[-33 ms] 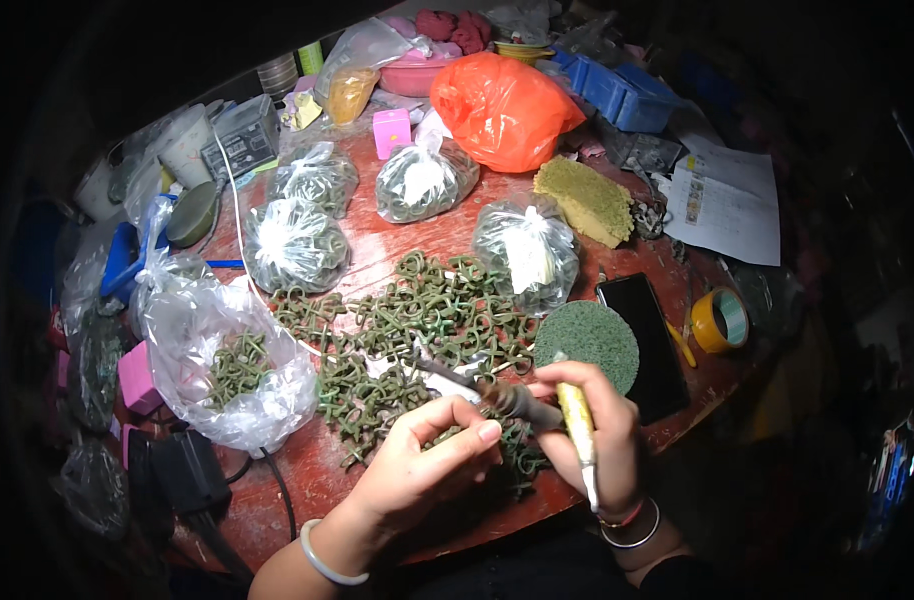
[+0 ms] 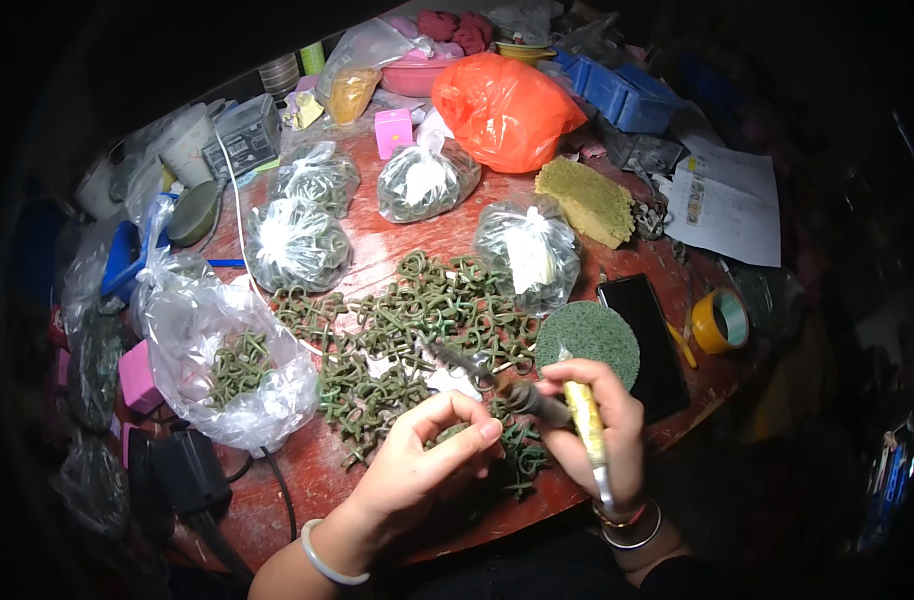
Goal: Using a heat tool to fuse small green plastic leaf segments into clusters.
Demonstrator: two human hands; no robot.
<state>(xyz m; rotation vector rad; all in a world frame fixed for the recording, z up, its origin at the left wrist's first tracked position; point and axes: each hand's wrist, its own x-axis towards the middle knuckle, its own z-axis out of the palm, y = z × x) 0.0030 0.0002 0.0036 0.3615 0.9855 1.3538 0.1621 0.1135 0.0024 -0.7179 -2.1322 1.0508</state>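
My left hand (image 2: 422,460) is closed in a pinch over the near side of the pile. Whatever its fingertips hold is mostly hidden. In my right hand (image 2: 612,430) are two tools: a dark-shafted soldering iron (image 2: 525,398), its thin tip pointing left over the pile, and a yellow pen-like tool (image 2: 584,415) with a metal end, slanting down toward my wrist. Beneath both hands spreads a heap of small green ring-shaped pieces (image 2: 447,310). More such pieces lie in an opened clear plastic bag (image 2: 287,400) to the left.
Several tied clear bags (image 2: 297,250) stand behind the pile. A round green pad (image 2: 597,345), a black phone-like slab (image 2: 657,380) and a yellow tape roll (image 2: 719,320) lie right. An orange bag (image 2: 502,110) sits farther back. Black cables (image 2: 282,490) run at the near left.
The soldering iron and the yellow tool have shifted slightly in my right hand. My left hand stays nearly still.
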